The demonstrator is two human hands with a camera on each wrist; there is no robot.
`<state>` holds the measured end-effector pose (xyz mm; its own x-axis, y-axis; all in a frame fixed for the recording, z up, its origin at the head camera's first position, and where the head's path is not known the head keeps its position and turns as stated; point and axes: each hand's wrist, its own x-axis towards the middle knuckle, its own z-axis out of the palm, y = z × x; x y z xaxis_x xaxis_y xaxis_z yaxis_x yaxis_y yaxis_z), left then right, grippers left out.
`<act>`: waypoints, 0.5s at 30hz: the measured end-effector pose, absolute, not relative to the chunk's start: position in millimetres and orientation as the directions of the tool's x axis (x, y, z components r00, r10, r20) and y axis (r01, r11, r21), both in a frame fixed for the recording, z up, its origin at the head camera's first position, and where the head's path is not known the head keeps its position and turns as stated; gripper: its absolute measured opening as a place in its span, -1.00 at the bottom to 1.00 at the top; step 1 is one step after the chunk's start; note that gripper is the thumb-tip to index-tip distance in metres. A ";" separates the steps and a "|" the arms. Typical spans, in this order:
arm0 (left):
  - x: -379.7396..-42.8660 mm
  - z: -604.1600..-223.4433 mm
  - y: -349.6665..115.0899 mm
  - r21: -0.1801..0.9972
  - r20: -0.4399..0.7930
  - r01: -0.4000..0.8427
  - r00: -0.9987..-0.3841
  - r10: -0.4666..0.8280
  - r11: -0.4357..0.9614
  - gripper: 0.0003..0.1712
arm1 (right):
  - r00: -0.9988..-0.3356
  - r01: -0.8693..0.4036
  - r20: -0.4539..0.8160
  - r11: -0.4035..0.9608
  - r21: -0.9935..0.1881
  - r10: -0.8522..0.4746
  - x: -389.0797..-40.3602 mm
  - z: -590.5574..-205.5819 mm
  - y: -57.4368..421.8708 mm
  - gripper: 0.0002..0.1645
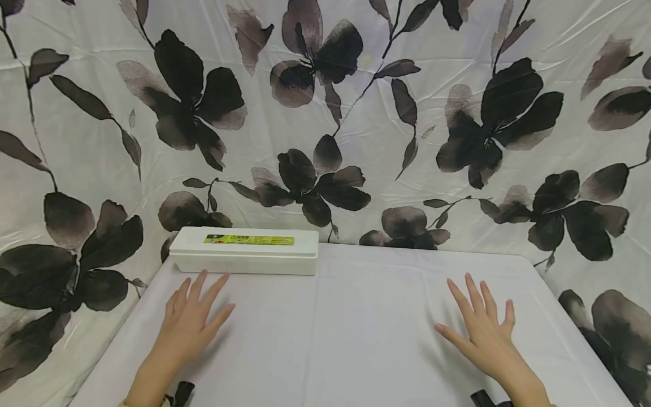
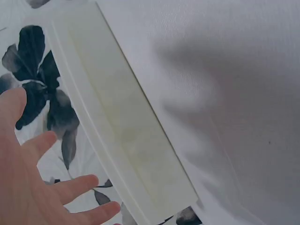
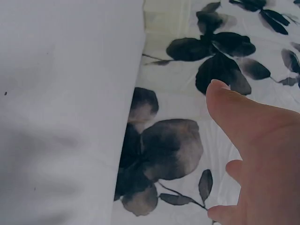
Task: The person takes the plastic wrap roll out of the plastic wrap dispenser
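Note:
A long white box (image 1: 244, 263) with a yellow-green label (image 1: 249, 239) on its lid lies at the back left of the table. My left hand (image 1: 190, 319) is spread just in front of the box, fingertips near its lower edge in the head view. In the left wrist view the box (image 2: 122, 112) runs diagonally beside the spread fingers (image 2: 77, 187). Over the right side of the table, my right hand (image 1: 483, 333) has its fingers apart and holds nothing. The right wrist view shows that hand (image 3: 267, 154) against the floral cloth.
A white-covered table (image 1: 356, 328) spreads out below both hands. Behind it hangs a white cloth with dark flowers (image 1: 325, 113), which also shows past the table's left and right edges. Dark wrist-worn devices (image 1: 183, 393) appear at the bottom.

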<state>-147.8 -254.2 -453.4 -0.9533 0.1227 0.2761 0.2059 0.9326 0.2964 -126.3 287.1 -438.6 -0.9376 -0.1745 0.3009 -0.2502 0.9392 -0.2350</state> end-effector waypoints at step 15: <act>-157.9 -456.3 -270.6 0.446 0.294 0.184 -0.954 0.051 0.876 -0.27 | -0.934 -0.287 0.305 0.901 -0.326 -0.188 -135.9 -436.1 278.9 0.08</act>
